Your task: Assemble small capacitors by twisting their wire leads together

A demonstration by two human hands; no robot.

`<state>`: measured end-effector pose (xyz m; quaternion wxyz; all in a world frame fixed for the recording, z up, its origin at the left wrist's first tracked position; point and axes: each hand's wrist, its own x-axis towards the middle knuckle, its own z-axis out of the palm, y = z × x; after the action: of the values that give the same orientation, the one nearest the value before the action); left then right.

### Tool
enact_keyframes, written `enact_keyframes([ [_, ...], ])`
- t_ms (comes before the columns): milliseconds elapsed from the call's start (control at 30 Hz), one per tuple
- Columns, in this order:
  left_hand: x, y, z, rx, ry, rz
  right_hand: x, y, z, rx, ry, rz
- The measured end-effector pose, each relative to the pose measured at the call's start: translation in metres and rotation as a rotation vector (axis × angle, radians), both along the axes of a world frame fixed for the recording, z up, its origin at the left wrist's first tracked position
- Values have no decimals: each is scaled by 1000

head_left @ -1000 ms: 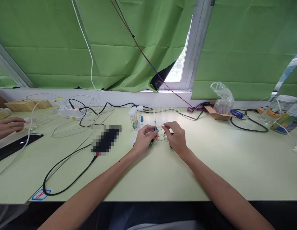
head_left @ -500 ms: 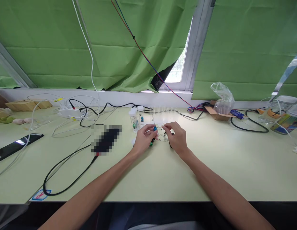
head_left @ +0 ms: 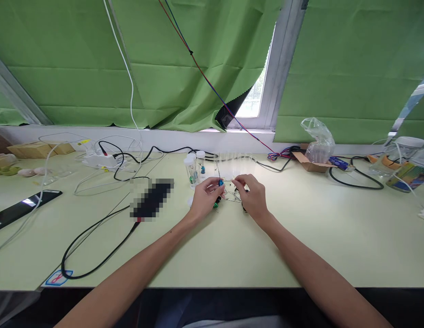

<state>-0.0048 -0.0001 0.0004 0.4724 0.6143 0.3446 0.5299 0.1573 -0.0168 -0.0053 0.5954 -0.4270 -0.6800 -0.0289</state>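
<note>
Left hand: thumb and fingers closed on a small blue piece, thin dark rod rising from it, over the pale table. Right hand: fingertips drawn together just beside; whether on anything, too small to tell. Green piece: near left wrist. Capped clear vials: upright, beyond left hand.

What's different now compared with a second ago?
The other person's hand beyond the phone at far left is gone. The thin rod above the blue piece now leans further left at its top. No grip visibly changed: the left hand still pinches the blue piece, the right hand stays nearby.
</note>
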Motion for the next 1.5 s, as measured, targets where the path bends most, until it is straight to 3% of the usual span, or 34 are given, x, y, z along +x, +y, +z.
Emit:
enact_keyframes([
  [667,-1,3,-2,69,29,14,5,6,-6,-36,-61,61],
  [1500,0,4,-6,110,117,74,3,4,-1,-248,66,127],
])
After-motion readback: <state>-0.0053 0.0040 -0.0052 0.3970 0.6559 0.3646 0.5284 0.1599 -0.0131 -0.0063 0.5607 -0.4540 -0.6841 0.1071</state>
